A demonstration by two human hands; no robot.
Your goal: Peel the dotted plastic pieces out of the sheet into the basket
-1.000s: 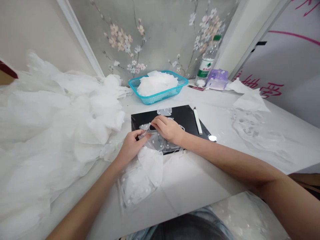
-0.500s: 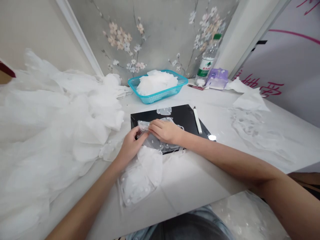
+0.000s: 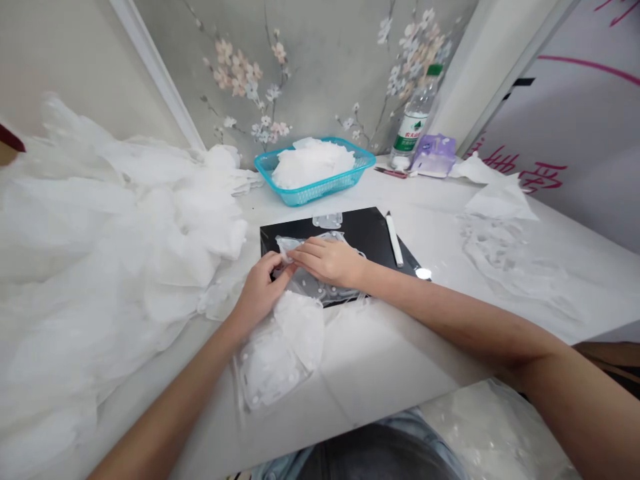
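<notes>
My left hand [image 3: 265,280] pinches the left edge of a clear, irregular plastic piece with white dots [image 3: 313,288], which lies on a black board [image 3: 363,230]. Over the piece rests my right hand [image 3: 327,261], its fingers pressed together at the same edge, meeting the left fingertips; what lies between them is partly hidden. Below my hands is a piece of thin white cloth [image 3: 303,327]. It overlaps a second clear dotted piece [image 3: 270,373] near the table's front edge. A small clear dotted shape [image 3: 327,220] sits at the board's top, and a white pencil [image 3: 394,240] at its right.
A large heap of thin white cloth [image 3: 115,253] covers the left side. At the back stand a blue basket [image 3: 313,193] of white pieces, a water bottle [image 3: 413,127] and a purple packet [image 3: 434,157]. Small scissors [image 3: 391,173] and white scraps [image 3: 503,200] lie to the right.
My right fingers have slid slightly left towards the left fingertips. The raised corner of the clear piece now lies flatter. My left hand stays almost in place.
</notes>
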